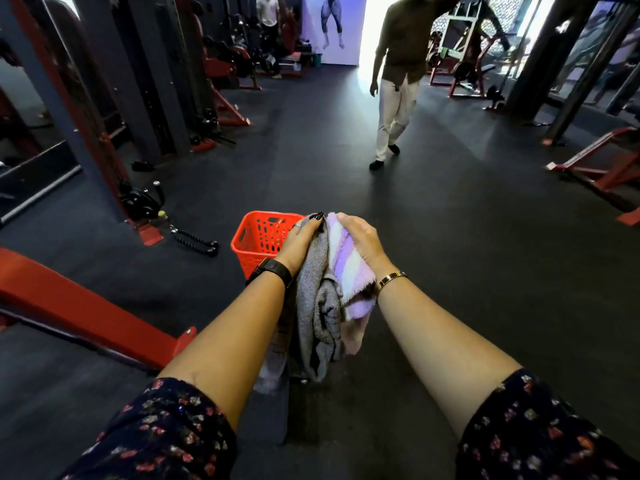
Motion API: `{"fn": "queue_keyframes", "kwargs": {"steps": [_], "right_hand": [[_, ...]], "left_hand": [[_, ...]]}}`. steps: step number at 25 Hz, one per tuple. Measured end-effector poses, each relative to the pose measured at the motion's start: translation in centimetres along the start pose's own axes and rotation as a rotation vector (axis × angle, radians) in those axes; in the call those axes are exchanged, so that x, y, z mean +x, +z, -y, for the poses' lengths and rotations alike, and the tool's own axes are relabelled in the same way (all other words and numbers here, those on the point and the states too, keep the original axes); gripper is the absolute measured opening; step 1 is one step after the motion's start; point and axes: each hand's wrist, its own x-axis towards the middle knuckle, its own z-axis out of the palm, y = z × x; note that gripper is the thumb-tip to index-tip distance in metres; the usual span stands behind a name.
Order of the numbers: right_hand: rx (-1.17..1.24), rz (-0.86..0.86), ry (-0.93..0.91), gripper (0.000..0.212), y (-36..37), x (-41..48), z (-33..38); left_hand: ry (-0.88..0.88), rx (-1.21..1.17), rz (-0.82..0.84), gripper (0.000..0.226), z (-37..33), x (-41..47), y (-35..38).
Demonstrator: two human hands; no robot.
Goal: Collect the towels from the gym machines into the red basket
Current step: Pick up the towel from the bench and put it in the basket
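A red plastic basket point(258, 237) stands on the dark gym floor just ahead of me, partly hidden behind my hands. My left hand point(303, 239) grips a grey towel point(315, 306) that hangs down between my forearms. My right hand point(360, 239) grips a purple-and-white striped towel point(348, 271), bunched against the grey one. Both hands are held together near the basket's right rim, above the floor.
A person in white trousers point(394, 109) walks toward me down the middle of the floor. Red machine frames point(86, 306) lie at my left, cable stations point(138, 98) line the left wall, and more red equipment point(595, 164) stands at the right.
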Motion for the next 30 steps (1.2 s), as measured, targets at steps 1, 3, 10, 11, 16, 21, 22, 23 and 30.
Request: {"fn": "queue_keyframes", "kwargs": {"steps": [1,3,10,11,16,21,22,23,30], "right_hand": [[-0.007,0.027,-0.001,0.008,-1.1,1.2,0.1],[-0.017,0.091,0.011,0.007,-3.3,3.9,0.0],[-0.067,0.225,0.039,0.010,-8.7,11.3,-0.5],[-0.061,0.254,0.045,0.011,-9.0,12.5,-0.8],[-0.052,0.335,0.086,0.012,-9.5,19.0,-2.6],[-0.085,0.418,0.106,0.017,-7.9,27.9,-3.4],[-0.092,0.435,0.113,0.016,-7.6,29.9,-3.6],[-0.110,0.446,0.112,0.019,-7.1,32.4,-3.6],[-0.175,0.485,0.104,0.016,-3.9,46.6,-3.7]], "left_hand": [[0.002,-0.001,-0.033,0.021,0.1,0.8,1.1],[0.003,-0.023,-0.097,0.021,0.6,2.6,3.5],[0.018,-0.121,-0.237,0.014,3.4,8.7,8.3],[0.009,-0.110,-0.256,0.016,3.8,9.7,8.6],[-0.030,-0.109,-0.351,0.023,5.8,15.3,8.4],[-0.048,-0.096,-0.392,0.025,6.5,23.3,6.9],[-0.050,-0.096,-0.400,0.025,6.5,25.1,6.4],[-0.055,-0.092,-0.420,0.025,6.3,27.2,5.8],[-0.090,-0.042,-0.466,0.025,5.5,39.5,2.2]]}}
